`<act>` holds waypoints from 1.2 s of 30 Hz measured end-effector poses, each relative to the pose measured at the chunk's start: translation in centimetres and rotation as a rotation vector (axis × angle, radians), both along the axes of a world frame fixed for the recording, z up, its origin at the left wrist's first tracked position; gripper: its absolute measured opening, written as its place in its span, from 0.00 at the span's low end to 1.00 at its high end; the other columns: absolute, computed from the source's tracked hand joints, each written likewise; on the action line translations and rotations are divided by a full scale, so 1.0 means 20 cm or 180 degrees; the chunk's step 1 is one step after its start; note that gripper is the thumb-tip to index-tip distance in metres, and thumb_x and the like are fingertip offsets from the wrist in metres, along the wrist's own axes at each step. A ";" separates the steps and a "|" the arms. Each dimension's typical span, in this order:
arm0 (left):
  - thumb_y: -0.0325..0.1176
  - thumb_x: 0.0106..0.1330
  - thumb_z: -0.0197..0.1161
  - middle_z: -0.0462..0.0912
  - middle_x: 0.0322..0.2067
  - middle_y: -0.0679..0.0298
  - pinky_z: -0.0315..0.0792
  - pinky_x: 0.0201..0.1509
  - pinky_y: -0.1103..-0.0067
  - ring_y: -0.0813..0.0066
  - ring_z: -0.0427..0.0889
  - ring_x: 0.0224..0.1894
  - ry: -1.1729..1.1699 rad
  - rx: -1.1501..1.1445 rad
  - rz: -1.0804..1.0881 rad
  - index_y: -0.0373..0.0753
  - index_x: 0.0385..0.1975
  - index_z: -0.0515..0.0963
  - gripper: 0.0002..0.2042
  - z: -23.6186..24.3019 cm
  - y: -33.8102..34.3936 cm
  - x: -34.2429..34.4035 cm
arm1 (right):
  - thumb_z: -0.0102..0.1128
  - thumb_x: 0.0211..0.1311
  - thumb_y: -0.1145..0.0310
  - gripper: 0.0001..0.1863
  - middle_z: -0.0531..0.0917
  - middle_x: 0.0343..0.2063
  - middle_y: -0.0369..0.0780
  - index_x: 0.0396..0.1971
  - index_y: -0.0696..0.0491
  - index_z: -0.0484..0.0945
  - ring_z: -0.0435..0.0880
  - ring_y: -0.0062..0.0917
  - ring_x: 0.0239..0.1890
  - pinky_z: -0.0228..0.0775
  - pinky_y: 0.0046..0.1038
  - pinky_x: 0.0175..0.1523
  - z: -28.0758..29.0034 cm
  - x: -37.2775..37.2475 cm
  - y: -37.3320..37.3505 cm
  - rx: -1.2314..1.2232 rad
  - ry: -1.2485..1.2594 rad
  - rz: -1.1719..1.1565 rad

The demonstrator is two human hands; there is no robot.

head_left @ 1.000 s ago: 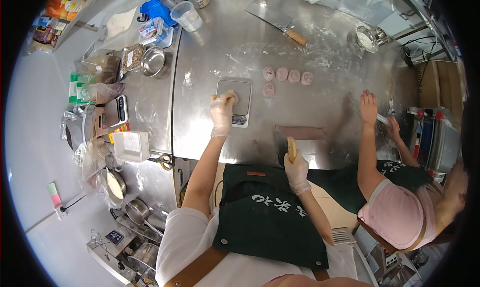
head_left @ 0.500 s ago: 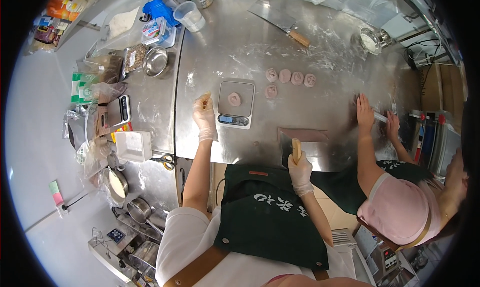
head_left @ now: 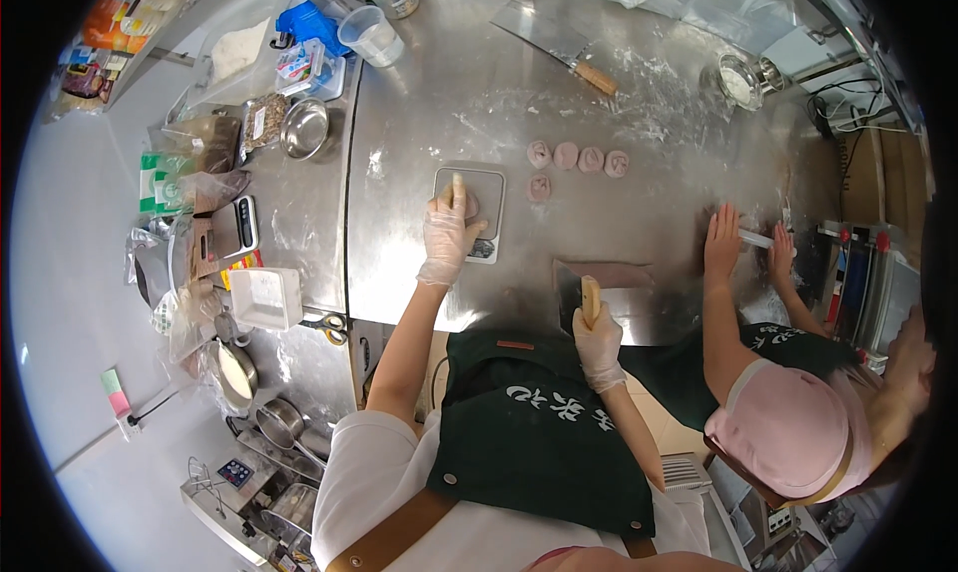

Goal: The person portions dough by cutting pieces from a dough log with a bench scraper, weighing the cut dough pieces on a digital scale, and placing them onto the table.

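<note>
My left hand [head_left: 451,231], in a clear glove, is over a small digital scale [head_left: 487,188]. Its fingers are stretched out and the thumb stands apart, beside a pinkish dough piece [head_left: 472,207] on the scale pan, which the hand partly hides. My gloved right hand [head_left: 599,346] is closed round the pale wooden handle of a dough scraper [head_left: 571,297] at the near table edge. Beyond its dark blade lies a pinkish dough strip [head_left: 611,272]. Several small dough pieces [head_left: 566,157] form a row right of the scale, with one [head_left: 539,188] just below the row.
A wooden-handled cleaver [head_left: 544,45] lies at the back of the steel table. A co-worker's hands [head_left: 722,241] press on a white rod at the right. Flour bowl [head_left: 739,81] back right; a metal bowl [head_left: 305,129], white tub [head_left: 265,297] and scissors [head_left: 329,325] left.
My left hand has moved right, from beside the scale to over it and the dough piece, its fingers spreading. My right hand stays put. The co-worker's hands have shifted slightly toward the near side.
</note>
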State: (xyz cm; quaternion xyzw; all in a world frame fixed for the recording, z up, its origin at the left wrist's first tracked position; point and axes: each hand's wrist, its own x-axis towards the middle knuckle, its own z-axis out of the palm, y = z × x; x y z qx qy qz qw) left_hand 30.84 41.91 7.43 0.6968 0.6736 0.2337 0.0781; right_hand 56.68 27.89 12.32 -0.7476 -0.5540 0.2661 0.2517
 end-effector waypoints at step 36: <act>0.40 0.63 0.56 0.72 0.47 0.51 0.69 0.53 0.67 0.53 0.70 0.51 -0.0405 -0.1617 -0.2247 0.40 0.65 0.57 0.31 0.13 0.14 0.95 | 0.53 0.60 0.64 0.09 0.76 0.12 0.40 0.28 0.52 0.67 0.79 0.37 0.14 0.71 0.36 0.19 -0.17 -0.20 0.12 -0.0418 -0.1477 0.0123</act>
